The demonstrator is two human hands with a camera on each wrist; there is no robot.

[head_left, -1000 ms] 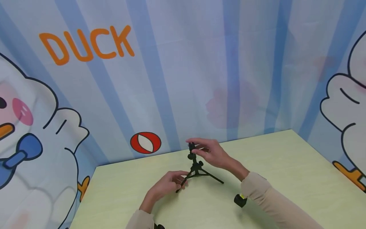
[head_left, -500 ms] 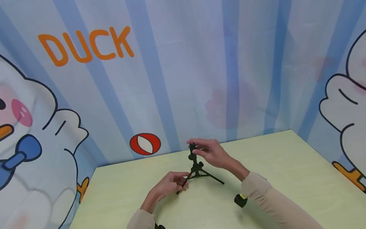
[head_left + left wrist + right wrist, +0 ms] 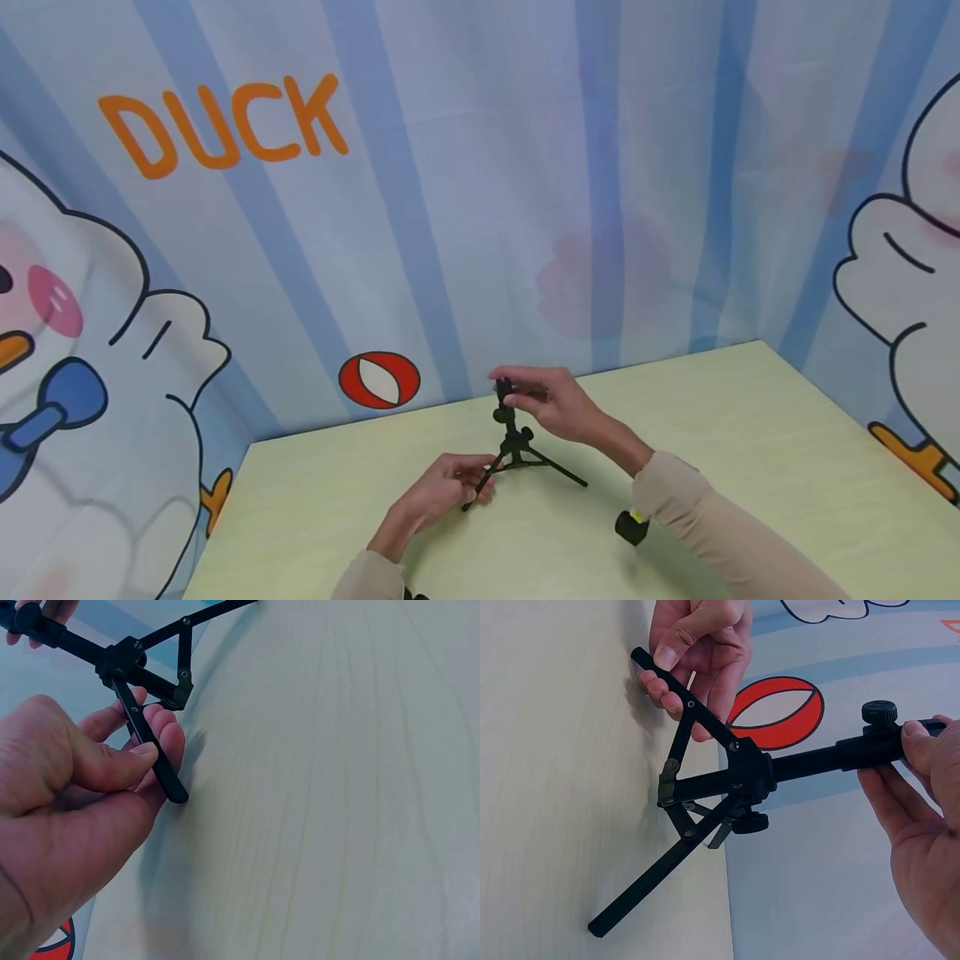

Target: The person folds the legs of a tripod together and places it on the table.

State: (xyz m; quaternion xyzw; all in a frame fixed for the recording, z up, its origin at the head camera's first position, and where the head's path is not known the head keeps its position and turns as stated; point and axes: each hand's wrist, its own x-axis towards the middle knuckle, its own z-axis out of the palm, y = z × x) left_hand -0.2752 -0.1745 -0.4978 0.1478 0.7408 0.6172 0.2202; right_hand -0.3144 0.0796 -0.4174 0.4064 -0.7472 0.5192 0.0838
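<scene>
Black tripod (image 3: 514, 442): at lower centre of the head view, close to upright over the tabletop, with legs spread; held by both hands.
Left hand (image 3: 446, 492): just left of the tripod in the head view; pinching the left leg (image 3: 172, 785) between thumb and curled fingers, clearest at upper left of the left wrist view.
Right hand (image 3: 561, 404): beside the tripod's top in the head view; holding the upper end of the central column (image 3: 806, 763) between thumb and fingers, at the right edge of the right wrist view.
Right leg (image 3: 561, 472): free of both hands, slanting down to the right in the head view; cannot tell whether touching the tabletop.
Upper knob (image 3: 879, 712): round and ribbed, on the column near the right thumb, upper right of the right wrist view.
Lower knob (image 3: 750, 823): on the hub, near the middle of the right wrist view.
Tabletop (image 3: 712, 417): pale, across the bottom of the head view.
Black device (image 3: 632, 527): just beside the right beige sleeve (image 3: 750, 533), at lower right.
Backdrop (image 3: 495, 167): blue-striped, with orange "DUCK" lettering (image 3: 253, 125) at upper left and a red-and-white oval (image 3: 378, 380) left of the tripod.
</scene>
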